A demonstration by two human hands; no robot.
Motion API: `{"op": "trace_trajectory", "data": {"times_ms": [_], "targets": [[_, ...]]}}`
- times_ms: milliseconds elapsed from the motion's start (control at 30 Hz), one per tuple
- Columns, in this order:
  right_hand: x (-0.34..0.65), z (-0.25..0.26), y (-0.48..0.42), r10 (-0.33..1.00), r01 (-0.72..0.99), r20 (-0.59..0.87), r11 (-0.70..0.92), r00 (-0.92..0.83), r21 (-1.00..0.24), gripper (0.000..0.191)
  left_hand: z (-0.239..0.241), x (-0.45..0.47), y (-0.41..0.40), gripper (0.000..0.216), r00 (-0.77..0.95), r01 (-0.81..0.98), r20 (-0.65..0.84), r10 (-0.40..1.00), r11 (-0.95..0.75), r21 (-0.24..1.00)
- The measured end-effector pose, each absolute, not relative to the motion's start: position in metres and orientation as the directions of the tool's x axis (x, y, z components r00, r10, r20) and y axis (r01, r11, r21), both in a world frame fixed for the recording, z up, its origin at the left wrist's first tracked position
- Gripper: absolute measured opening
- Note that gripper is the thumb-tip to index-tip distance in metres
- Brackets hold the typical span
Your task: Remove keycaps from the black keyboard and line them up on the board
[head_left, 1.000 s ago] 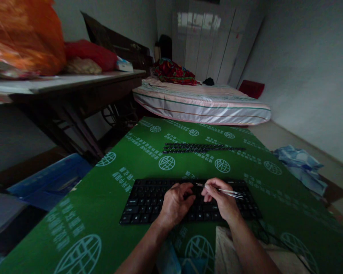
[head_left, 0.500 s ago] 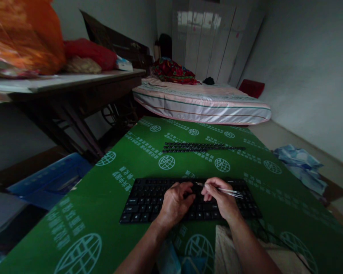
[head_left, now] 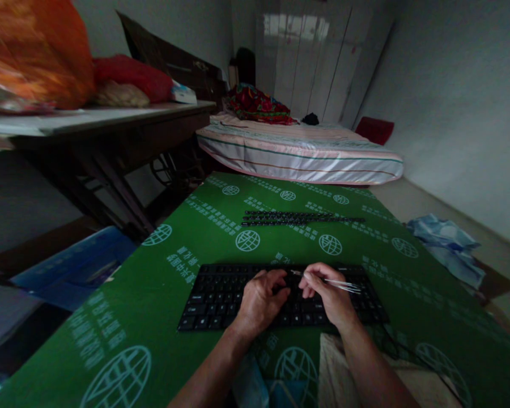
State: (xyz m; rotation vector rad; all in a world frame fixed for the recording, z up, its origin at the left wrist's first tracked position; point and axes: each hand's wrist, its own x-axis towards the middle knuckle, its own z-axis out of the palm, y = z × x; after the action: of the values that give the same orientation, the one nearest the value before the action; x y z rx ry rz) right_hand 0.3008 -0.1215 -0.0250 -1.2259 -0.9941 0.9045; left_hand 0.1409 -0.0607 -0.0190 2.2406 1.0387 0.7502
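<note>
A black keyboard (head_left: 221, 297) lies on the green tabletop in front of me. My left hand (head_left: 263, 300) rests on its middle keys, fingers bent, thumb and forefinger apart, with no object visible in it. In my right hand (head_left: 325, 292), over the right half of the keyboard, is a thin silvery tool (head_left: 344, 286) pinched between thumb and fingers. Its wire-like strands stick out to the right, and its pale tip points left toward the upper keys. Whether that tip touches a key I cannot tell. Farther back, black keycaps (head_left: 280, 218) lie in several rows.
A beige cloth (head_left: 335, 368) and a blue packet (head_left: 250, 382) lie at the near edge. The keyboard's cable (head_left: 412, 357) runs off to the lower right. Beyond the green table (head_left: 187, 226) stands a bed (head_left: 297, 150); a side table (head_left: 153, 116) holds bags at the left.
Both hands and the tool stay almost where they were. The view has shifted very slightly; nothing was picked up or let go.
</note>
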Motion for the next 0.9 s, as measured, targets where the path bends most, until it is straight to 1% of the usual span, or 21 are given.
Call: {"op": "trace_trajectory", "data": {"times_ms": [167, 667, 900], "targets": [[0.3005, -0.0241, -0.1215, 0.939, -0.017, 0.114, 0.126, 0.326, -0.992, 0.025, -0.0222, 0.1405, -0.0596, 0.029, 0.545, 0.494, 0.249, 0.801, -0.547, 0.676], [0.3016, -0.0278, -0.1216, 0.942, -0.028, 0.117, 0.133, 0.314, -0.991, 0.021, -0.0207, 0.1405, -0.0593, 0.029, 0.558, 0.492, 0.256, 0.789, -0.563, 0.663], [0.3011, -0.0257, -0.1217, 0.941, -0.023, 0.119, 0.133, 0.316, -0.991, 0.021, -0.0170, 0.1407, -0.0612, 0.028, 0.548, 0.490, 0.251, 0.798, -0.549, 0.678]]}}
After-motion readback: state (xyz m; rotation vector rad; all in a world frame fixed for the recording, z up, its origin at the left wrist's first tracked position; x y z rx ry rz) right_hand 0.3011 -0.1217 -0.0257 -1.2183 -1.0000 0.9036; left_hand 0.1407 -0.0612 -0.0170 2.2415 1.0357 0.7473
